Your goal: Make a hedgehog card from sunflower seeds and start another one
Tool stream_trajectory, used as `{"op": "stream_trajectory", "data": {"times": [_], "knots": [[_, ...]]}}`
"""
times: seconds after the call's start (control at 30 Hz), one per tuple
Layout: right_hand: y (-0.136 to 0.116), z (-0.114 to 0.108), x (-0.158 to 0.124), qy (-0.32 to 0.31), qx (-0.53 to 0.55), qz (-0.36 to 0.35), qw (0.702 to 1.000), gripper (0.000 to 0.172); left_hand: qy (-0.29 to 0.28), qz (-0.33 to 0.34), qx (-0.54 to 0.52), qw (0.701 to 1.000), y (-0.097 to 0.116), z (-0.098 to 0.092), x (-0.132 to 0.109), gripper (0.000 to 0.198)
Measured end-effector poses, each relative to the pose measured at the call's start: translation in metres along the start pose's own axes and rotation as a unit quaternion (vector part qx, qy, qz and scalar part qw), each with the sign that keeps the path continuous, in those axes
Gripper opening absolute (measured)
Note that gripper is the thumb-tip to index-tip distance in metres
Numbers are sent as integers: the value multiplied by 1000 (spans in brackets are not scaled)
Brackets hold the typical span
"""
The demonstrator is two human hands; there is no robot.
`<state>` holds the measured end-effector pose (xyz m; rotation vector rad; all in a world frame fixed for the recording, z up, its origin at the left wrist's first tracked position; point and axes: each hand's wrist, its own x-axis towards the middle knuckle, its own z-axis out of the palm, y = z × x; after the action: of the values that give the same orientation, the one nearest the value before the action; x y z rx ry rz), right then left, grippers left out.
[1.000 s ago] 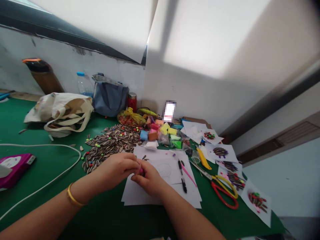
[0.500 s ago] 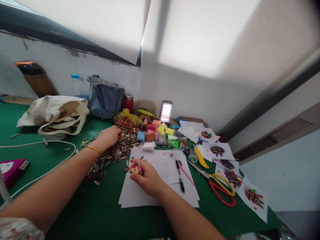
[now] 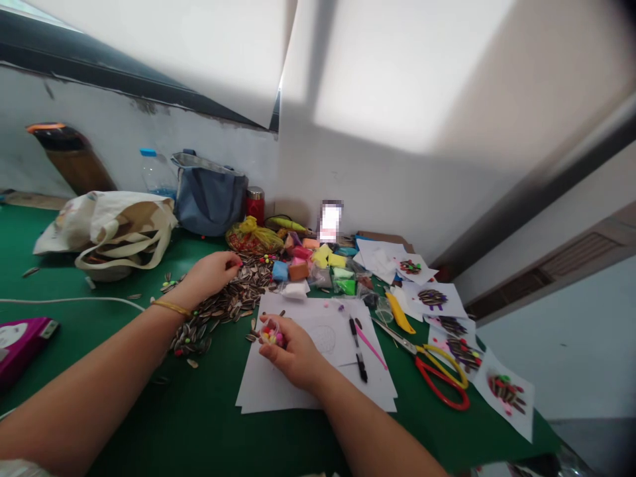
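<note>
My left hand (image 3: 212,273), with a gold bangle on its wrist, is over the left part of a heap of striped sunflower seeds (image 3: 243,291). Its thumb and forefinger pinch together, and a small pink ball (image 3: 240,263) shows at the tips. Over the white paper (image 3: 268,391), my right hand (image 3: 295,354) curls around a small clear cup (image 3: 271,331) of red, yellow and pink balls. A faint rounded pencil drawing (image 3: 325,339) shows on the paper beyond my right hand. A black pen (image 3: 360,361) and a pink stick (image 3: 371,348) lie on the sheet's right side.
Coloured clay packs (image 3: 299,271) sit behind the paper. To the right are scissors (image 3: 442,381), a yellow cutter (image 3: 400,313) and seed-decorated papers (image 3: 507,397). A canvas bag (image 3: 109,218), a blue bag (image 3: 211,199) and a lit phone (image 3: 330,222) stand along the back.
My left hand has drawn back slightly to the left, and its pinch now shows more clearly. The white cable at the left has shifted. My right hand stays almost still with the cup.
</note>
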<state>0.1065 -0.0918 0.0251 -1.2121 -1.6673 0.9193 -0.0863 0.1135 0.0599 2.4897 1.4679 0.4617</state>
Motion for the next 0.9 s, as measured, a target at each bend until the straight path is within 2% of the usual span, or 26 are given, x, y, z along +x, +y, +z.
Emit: {"op": "stream_trajectory", "data": {"times": [0.1,0.2,0.27,0.33,0.4,0.47,0.53,0.6,0.67,0.73,0.83,0.9], "knots": [[-1,-1,0,14,-5,-26,1000,53,-32,14,-109,993,8,-4,-21,38],[-4,-3,0,7,0,-42,999,53,-114,4,-358,927,24,-2,-48,35],[-5,-3,0,-16,3,-42,999,53,-168,4,-431,887,36,2,-64,31],[-5,-1,1,-37,0,-42,998,54,-186,8,-461,868,45,8,-75,29],[-3,1,2,-44,-7,-43,998,53,-161,13,-445,881,50,14,-81,27],[-1,3,2,-42,-4,-48,998,48,-105,35,-390,914,52,20,-84,24],[1,4,3,-34,15,-58,998,43,-43,82,-313,945,52,23,-86,20],[2,5,3,-17,40,-64,997,41,-5,131,-247,960,52,23,-89,17],[2,5,4,0,53,-60,997,40,7,159,-222,962,54,22,-91,16],[3,4,5,4,53,-49,997,38,5,156,-236,959,56,21,-92,16],[0,4,5,-13,43,-39,998,33,-37,115,-311,943,57,19,-90,19],[-2,3,5,-20,39,-39,998,31,-69,75,-382,919,57,18,-89,24]]}}
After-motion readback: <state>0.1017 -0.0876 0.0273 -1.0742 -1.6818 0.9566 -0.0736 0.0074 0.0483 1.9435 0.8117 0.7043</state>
